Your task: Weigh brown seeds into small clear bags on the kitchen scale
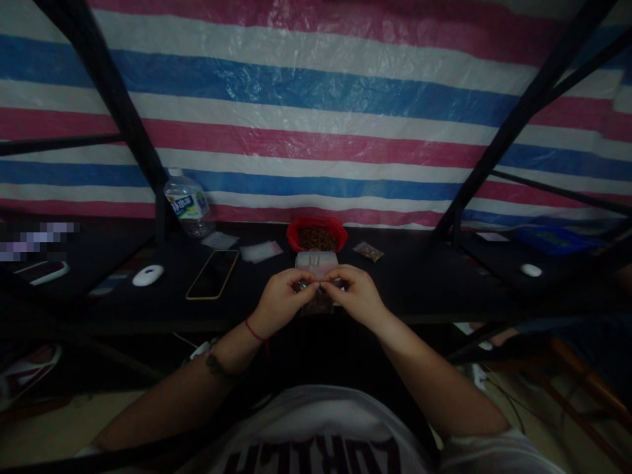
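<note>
My left hand (289,293) and my right hand (356,295) meet at the front of the dark table, thumbs and fingertips pinched together. Between them they grip the top edge of a small clear plastic bag (317,305), which hangs below the fingers with something brown inside. Just behind the fingers is a pale, flat boxy object (302,258), partly covered by my hands; its kind I cannot make out. Beyond it stands a red plastic-lined container (293,236) of small brown pieces (318,237). A filled small bag (368,251) lies to its right.
Flat clear bags (261,251) and more clear plastic (220,239) lie to the left, near a phone (212,275), a white mouse-shaped object (148,275) and a plastic bottle (189,204). Black metal posts (486,141) rise at both sides before a striped sheet (316,99).
</note>
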{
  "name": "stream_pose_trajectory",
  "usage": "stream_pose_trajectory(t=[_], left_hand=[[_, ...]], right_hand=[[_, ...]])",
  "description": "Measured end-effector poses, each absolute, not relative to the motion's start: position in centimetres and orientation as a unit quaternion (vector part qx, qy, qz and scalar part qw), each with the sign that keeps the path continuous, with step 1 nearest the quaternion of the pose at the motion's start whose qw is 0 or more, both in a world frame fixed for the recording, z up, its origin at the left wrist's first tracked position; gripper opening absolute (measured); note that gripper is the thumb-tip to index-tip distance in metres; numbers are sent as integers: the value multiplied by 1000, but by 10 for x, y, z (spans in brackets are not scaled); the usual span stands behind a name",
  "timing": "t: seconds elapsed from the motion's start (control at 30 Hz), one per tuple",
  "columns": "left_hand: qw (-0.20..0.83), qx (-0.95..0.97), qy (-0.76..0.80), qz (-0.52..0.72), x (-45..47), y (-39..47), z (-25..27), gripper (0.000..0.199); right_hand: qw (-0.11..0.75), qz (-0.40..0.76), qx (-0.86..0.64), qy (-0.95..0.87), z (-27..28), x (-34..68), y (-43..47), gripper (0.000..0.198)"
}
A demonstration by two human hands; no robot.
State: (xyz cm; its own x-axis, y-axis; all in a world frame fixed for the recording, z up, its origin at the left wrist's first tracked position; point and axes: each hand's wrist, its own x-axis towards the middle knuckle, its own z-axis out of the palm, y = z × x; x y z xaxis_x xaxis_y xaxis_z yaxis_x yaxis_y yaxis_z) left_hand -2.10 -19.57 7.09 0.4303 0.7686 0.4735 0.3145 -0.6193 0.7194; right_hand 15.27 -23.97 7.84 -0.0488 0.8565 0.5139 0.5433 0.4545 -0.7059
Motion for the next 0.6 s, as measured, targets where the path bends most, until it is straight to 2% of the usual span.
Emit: stream_pose_trajectory(t=[0.27,0.4,0.53,0.6], left_hand=[[279,765,377,441,-31,-189,75,21],[328,753,368,435,-30,-194,83,22],[334,758,359,430,-48,-178,97,33],[268,727,429,464,-73,-154,102,39]], right_hand=[[473,192,-502,-698,86,168,-237,7],[507,224,-523,-647,88,174,-236,19],[589,277,-480,-588,93,195,-229,20],[655,291,-461,-524,92,217,-220,21]])
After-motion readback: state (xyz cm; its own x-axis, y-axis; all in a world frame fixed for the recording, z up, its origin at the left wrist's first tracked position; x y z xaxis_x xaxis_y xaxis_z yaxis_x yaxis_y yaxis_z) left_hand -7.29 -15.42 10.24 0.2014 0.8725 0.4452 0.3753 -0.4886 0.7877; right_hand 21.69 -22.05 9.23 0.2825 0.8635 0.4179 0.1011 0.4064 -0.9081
